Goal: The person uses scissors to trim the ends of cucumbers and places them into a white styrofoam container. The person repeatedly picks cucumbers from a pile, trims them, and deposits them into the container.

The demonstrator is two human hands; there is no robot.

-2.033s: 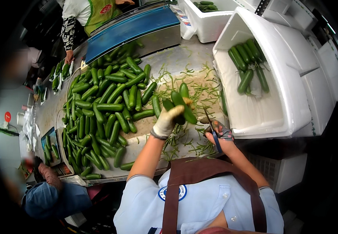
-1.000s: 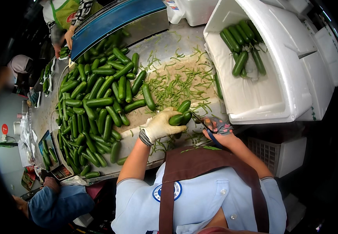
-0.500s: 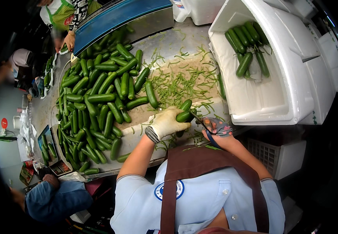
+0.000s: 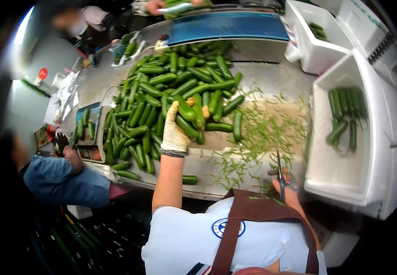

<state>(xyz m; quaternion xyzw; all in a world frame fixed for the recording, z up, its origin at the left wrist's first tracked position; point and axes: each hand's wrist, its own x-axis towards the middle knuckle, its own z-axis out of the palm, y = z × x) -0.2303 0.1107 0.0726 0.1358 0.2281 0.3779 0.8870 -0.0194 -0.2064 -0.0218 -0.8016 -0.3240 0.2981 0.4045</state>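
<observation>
My left hand (image 4: pixel 174 130), in a cream work glove, is closed around a bunch of green cucumbers (image 4: pixel 187 126) over the large cucumber pile (image 4: pixel 150 82); its fingertips show between them. My right hand (image 4: pixel 285 183), in a patterned glove, grips dark-handled scissors (image 4: pixel 278 162), blades pointing up the bench, away from the cucumbers in the left hand. Thin green trimmings (image 4: pixel 260 133) are scattered beneath and beside the scissors on the metal bench (image 4: pixel 95 82).
A foam box (image 4: pixel 333 192) of cucumbers stands at the right, another box (image 4: pixel 299 59) behind it. A blue-topped metal raised unit (image 4: pixel 226 25) spans the back. A co-worker's hand (image 4: pixel 155 6) is beyond it; another co-worker (image 4: pixel 61 178) is at left, near a small tray (image 4: pixel 102 133).
My left hand has moved forward and left onto the pile with its cucumbers, apart from the scissors it was beside. The view has shifted, showing more of the left side.
</observation>
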